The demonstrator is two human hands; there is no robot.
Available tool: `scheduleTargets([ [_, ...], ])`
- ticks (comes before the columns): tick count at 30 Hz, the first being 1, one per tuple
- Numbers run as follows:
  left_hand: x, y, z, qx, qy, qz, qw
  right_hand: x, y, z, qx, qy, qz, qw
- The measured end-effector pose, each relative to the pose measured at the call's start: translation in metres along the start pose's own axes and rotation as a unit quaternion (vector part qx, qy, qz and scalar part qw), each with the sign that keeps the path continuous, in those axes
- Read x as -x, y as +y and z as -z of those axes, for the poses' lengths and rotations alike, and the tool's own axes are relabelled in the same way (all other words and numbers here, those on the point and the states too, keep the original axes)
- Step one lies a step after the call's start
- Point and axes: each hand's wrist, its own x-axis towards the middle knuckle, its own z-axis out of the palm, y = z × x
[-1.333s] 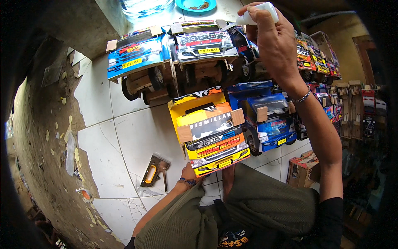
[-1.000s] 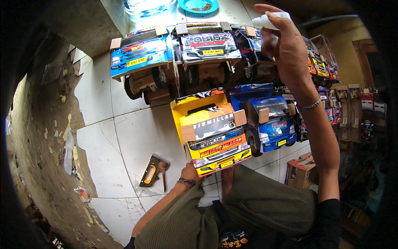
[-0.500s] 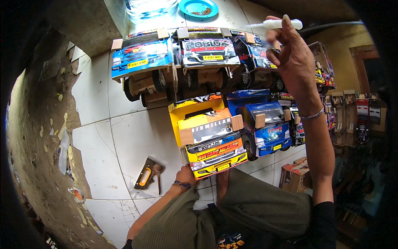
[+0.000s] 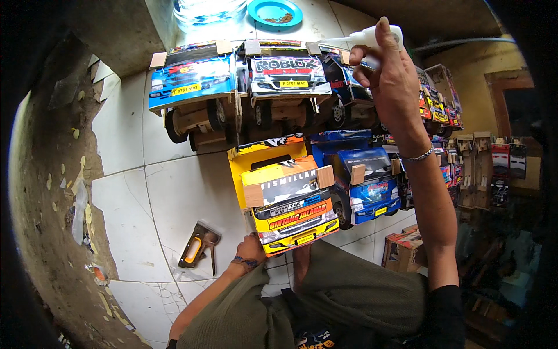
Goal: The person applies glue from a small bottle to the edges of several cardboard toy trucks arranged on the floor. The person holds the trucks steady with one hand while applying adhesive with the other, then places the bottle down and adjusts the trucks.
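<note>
Head view is showing a person crouching on a white tiled floor (image 4: pixel 174 198) among model trucks, the left hand (image 4: pixel 251 249) gripping the lower corner of a yellow toy truck (image 4: pixel 283 195). Well above it, the right hand (image 4: pixel 390 75) is closing around a white squeeze bottle (image 4: pixel 372 37), its long axis lying sideways with the nozzle pointing left over the far row of trucks.

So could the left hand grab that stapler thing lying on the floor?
Probably yes. The left hand rests at the front of the yellow toy truck, and the staple gun lies just to its left on the white tiled floor, with only bare tile between them. It would have to leave the truck first.
</note>
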Motion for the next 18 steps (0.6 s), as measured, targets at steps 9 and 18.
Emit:
scheduleTargets([
  [9, 0.001, 0.005, 0.004, 0.013, -0.008, 0.015, 1.000, -0.001, 0.013, 0.002, 0.092, 0.043, 0.018, 0.995],
  [18, 0.000, -0.004, -0.003, 0.025, -0.011, 0.027, 0.999, -0.001, 0.015, 0.000, 0.119, 0.036, 0.027, 0.992],
])
